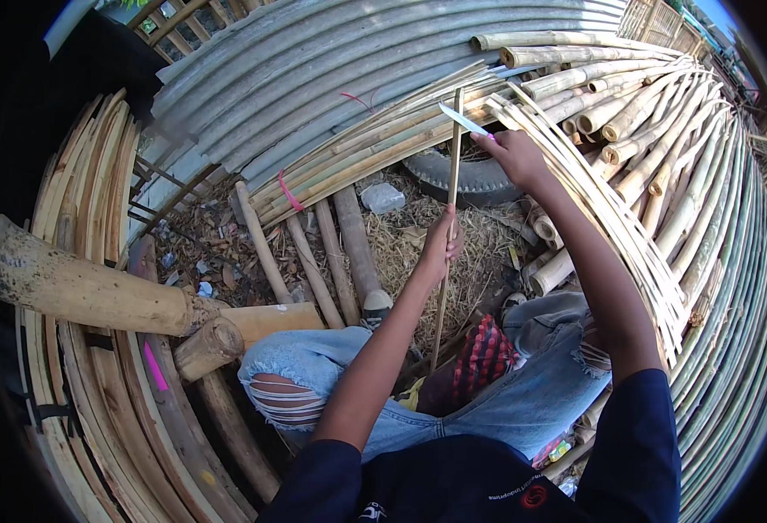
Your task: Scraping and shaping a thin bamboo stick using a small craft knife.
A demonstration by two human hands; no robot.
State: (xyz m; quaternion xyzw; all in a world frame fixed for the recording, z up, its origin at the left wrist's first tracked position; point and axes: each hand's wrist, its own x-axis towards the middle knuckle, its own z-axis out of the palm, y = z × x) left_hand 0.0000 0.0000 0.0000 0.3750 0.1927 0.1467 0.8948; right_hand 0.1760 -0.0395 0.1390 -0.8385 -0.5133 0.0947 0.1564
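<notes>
My left hand [440, 241] is wrapped around the lower middle of a long, thin bamboo strip [453, 174], which stands nearly upright in front of me. In my right hand [516, 157] is a knife [464, 119] with a pale blade and a pink part at the handle. The blade lies across the strip near its upper end. Below my left hand the strip runs down between my knees, beside a dark cloth with red checks [485, 353]. How deep the blade sits in the bamboo cannot be made out.
Bundled split bamboo [375, 150] lies ahead, tied with pink string, near an old tire [462, 179]. More strips [610, 218] and whole poles [636, 113] fill the right. A thick bamboo beam [87, 283] and long slats [48, 366] are at my left. Corrugated sheeting [288, 78] stands behind.
</notes>
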